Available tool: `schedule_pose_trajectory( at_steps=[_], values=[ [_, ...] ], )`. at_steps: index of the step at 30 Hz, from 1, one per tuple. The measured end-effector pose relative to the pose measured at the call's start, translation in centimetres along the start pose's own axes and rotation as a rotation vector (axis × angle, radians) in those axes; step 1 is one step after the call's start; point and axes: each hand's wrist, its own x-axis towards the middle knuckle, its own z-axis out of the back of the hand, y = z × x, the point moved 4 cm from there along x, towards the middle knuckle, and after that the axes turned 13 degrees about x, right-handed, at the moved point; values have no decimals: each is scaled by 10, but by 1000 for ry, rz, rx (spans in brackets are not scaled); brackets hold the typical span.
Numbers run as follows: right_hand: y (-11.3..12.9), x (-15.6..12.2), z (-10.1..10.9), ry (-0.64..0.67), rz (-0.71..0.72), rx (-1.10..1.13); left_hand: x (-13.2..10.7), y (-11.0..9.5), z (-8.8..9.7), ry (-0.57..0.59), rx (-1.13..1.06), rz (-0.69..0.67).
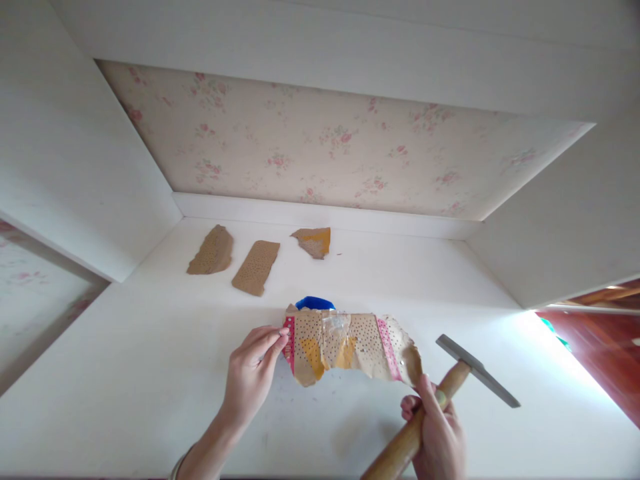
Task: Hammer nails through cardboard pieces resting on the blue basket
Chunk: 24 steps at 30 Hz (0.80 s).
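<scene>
Four perforated brown pieces (350,347), one hammer (450,393).

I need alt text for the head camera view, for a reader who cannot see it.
A left hand pinches a torn, perforated brown sheet with pink strips on a white surface, while the right hand grips a wooden-handled hammer. Three brown scraps lie behind.

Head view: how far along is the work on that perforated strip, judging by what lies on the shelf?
Looks done: three brown pieces lie apart at the back of the shelf. In hand: the left hand pinches the pink end of the perforated strip, and the right hand grips a hammer and touches the strip's other end. Left: the strip is still in one piece; a blue thing is mostly hidden behind it.
</scene>
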Motion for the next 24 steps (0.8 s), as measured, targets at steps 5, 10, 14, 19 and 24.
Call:
schedule_pose_trajectory(
  at_steps=[5, 10, 14, 19, 24],
  values=[
    [-2, 3, 3, -1, -4, 4, -1, 2, 0, -18, 16, -6],
    [-4, 4, 4, 0, 3, 27, -3, 3, -3, -44, 51, -84],
    [-2, 3, 5, -39, 15, -6, -4, 0, -4, -57, 67, -165],
    [12, -3, 7, -64, 143, -3, -4, -4, -3, -46, 70, -223],
    [32, -21, -2, 39, 241, -15, -2, -5, -2, -31, 76, -191]
  ],
)
